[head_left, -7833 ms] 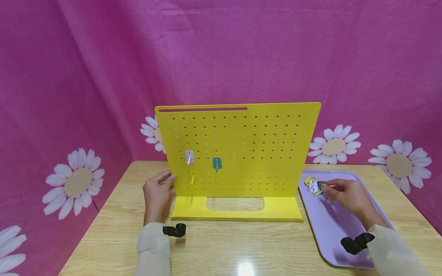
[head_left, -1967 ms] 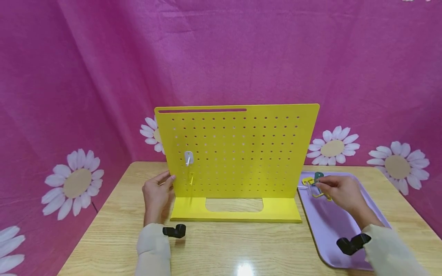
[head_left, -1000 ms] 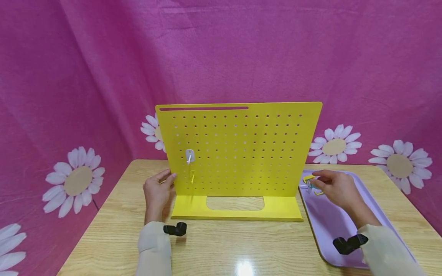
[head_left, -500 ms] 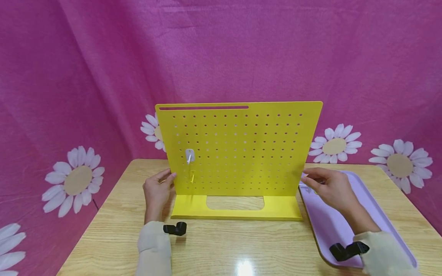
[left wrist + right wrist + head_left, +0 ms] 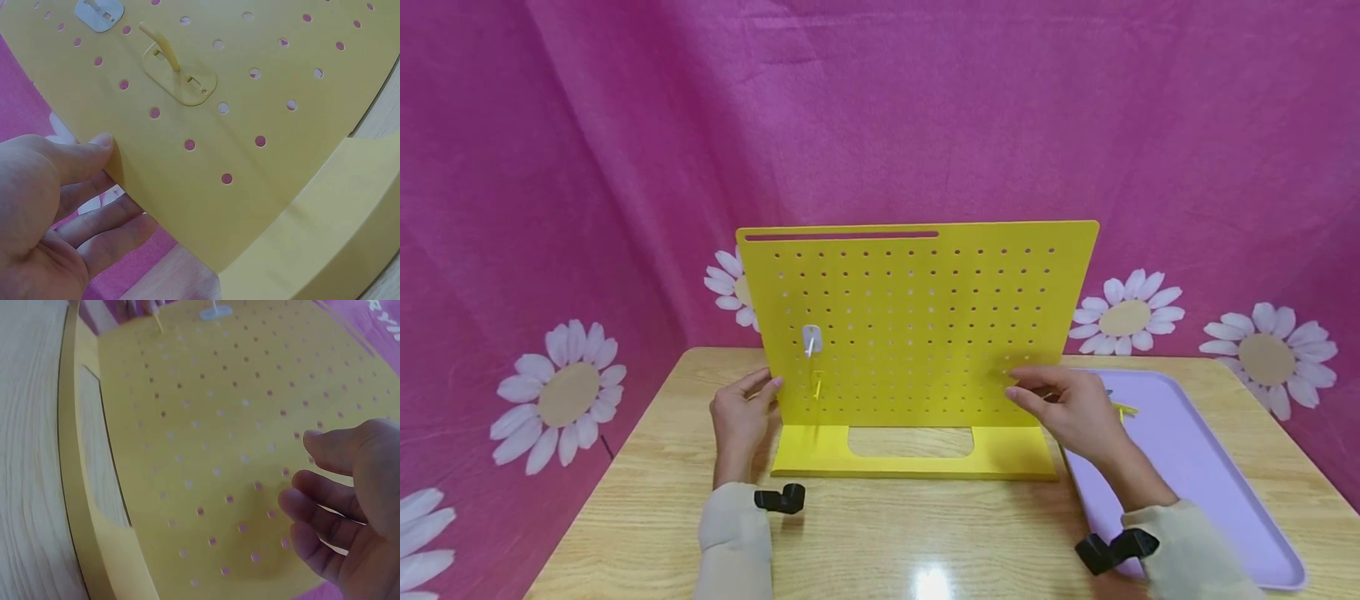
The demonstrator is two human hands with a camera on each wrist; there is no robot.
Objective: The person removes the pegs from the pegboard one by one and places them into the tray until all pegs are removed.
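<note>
A yellow pegboard [image 5: 925, 325] stands upright on its base. My left hand [image 5: 741, 425] pinches its lower left edge; in the left wrist view the thumb [image 5: 94, 153] lies on the front face and the other fingers reach behind. Near that hand, a white hook [image 5: 812, 339] and, below it, a yellow hook [image 5: 817, 385] are fixed to the board. Across the lower right part of the board hovers my right hand [image 5: 1078, 412]. In the right wrist view its fingers [image 5: 319, 515] are loosely bent, apart from the thumb, with nothing between them.
To the right lies a lilac tray [image 5: 1180, 467], partly behind the right forearm. Yellow hook pieces [image 5: 1124, 410] show in it beside the hand; others there are hidden. A wooden table [image 5: 865, 533] carries everything, and a pink flowered cloth [image 5: 887, 108] hangs behind.
The teal hook has left the board; the right hand held it over the tray, and it is now out of sight. That hand has moved left to the board, empty. The left hand stayed.
</note>
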